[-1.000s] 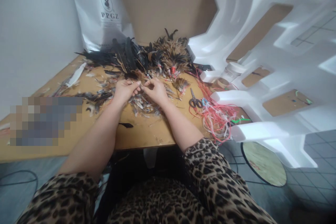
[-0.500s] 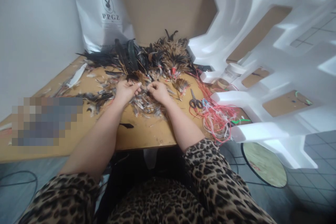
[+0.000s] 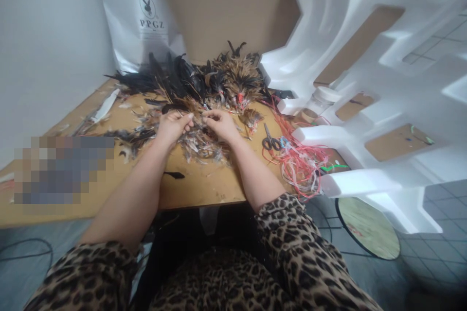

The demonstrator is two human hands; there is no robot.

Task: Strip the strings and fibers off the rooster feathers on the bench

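My left hand (image 3: 173,127) is closed in a pinch over the middle of the table, with brown and dark feathers (image 3: 191,106) rising at its fingertips. Close beside it, my right hand (image 3: 221,125) is pinched too, its fingertips by the base of the same feathers; exactly what lies between them is too small to make out. Below both hands spreads a loose heap of grey and white feathers (image 3: 200,148). Behind them lie long black feathers (image 3: 136,80) and a full brown feather bundle (image 3: 242,73) bound with a red tie.
Scissors (image 3: 272,143) lie to the right, beside tangled red and white string (image 3: 304,167). White foam packing (image 3: 357,184) borders that side, with a clear jar (image 3: 323,99) near it. A white feather (image 3: 105,107) and a blurred-out patch (image 3: 65,170) are on the left. A silver bag (image 3: 153,43) stands behind.
The dark feathers above my left hand have tilted left and lower. Both hands have stayed in nearly the same place, still pinched; my right fingertips are slightly further left.
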